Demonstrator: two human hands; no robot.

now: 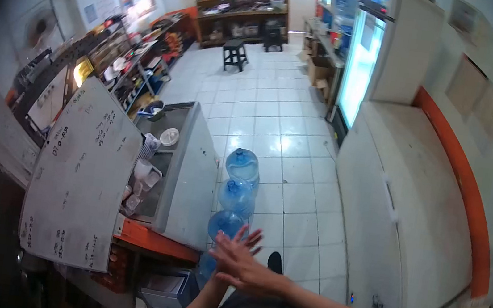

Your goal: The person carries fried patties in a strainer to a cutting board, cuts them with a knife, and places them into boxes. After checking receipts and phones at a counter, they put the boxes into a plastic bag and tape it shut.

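My right hand [242, 268] lies across my left hand [252, 241], palm towards palm, in front of my body. The fingers of both hands are stretched out, and no object shows between them. Much of the left palm is hidden behind the right hand. Below and beyond them, several large blue water jugs [237, 197] stand in a row on the floor. The nearest jugs are partly covered by my hands and arms.
To the left stands a chest freezer [190, 178] with plastic tubs on top, beside a whiteboard [77, 188] with handwriting. A white chest [375, 214] lines the right side. Farther off are a lit fridge [361, 63], a black stool [235, 54] and a wooden shelf [242, 19].
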